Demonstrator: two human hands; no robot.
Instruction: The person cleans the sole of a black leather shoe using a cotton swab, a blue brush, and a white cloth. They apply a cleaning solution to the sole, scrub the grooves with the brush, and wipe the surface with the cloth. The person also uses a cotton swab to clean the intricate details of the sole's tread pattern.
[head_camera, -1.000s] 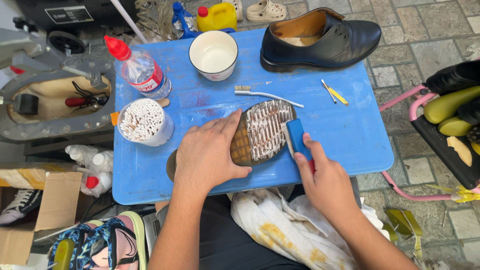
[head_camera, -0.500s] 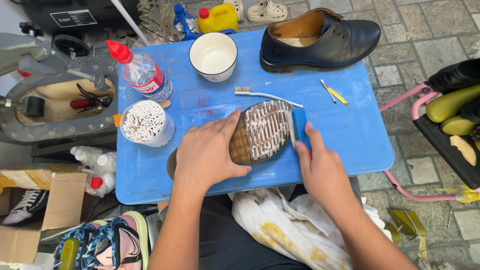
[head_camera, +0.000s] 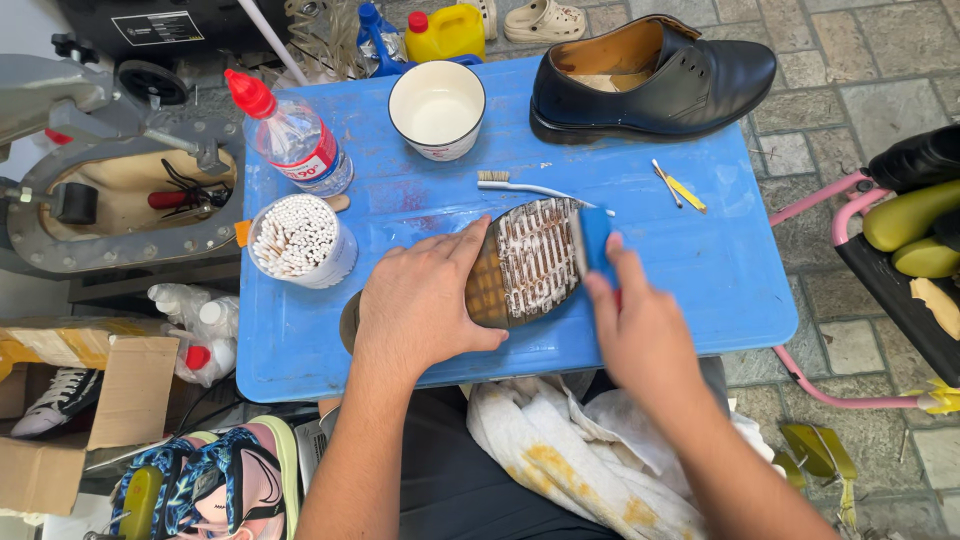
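A shoe lies sole up (head_camera: 525, 262) on the blue plastic table (head_camera: 720, 290), its brown ribbed sole streaked with white foam. My left hand (head_camera: 425, 300) presses flat on the middle and heel of that sole. My right hand (head_camera: 645, 330) grips a blue brush (head_camera: 594, 240) and holds it against the sole's right edge near the toe. A second black leather shoe (head_camera: 655, 80) stands upright at the table's far right.
On the table sit a white bowl (head_camera: 437, 108), a red-capped clear bottle (head_camera: 290, 135), a cup of cotton swabs (head_camera: 297, 240), a toothbrush (head_camera: 530, 186) and a yellow tool (head_camera: 680, 186). Stained white cloth (head_camera: 570, 450) covers my lap. Sneakers (head_camera: 215, 480) and a cardboard box (head_camera: 90, 400) lie left.
My right hand has slid the blue brush up along the sole's right edge toward the toe. My left hand has stayed pressed on the sole.
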